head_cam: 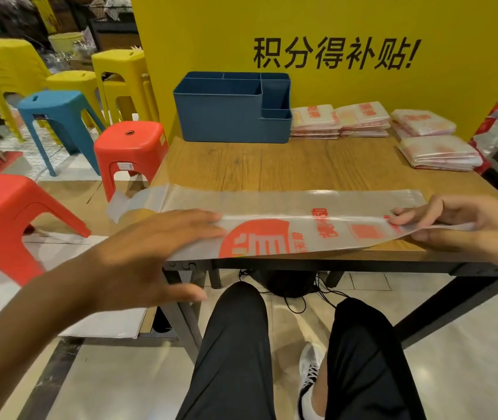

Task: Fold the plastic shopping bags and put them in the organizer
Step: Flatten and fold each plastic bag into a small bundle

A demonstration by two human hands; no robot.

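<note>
The bag lies lengthwise across the counter's near edge, between my hands: left hand flat and open on it, right hand pinching its far-right end. The organizer sits beyond.

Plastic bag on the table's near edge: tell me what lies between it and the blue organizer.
Nothing visible does. The plastic bag lies flat under the left hand, its far end pinched by the right hand. Only bare table separates it from the blue organizer; the folded bag stacks sit to its right.
</note>
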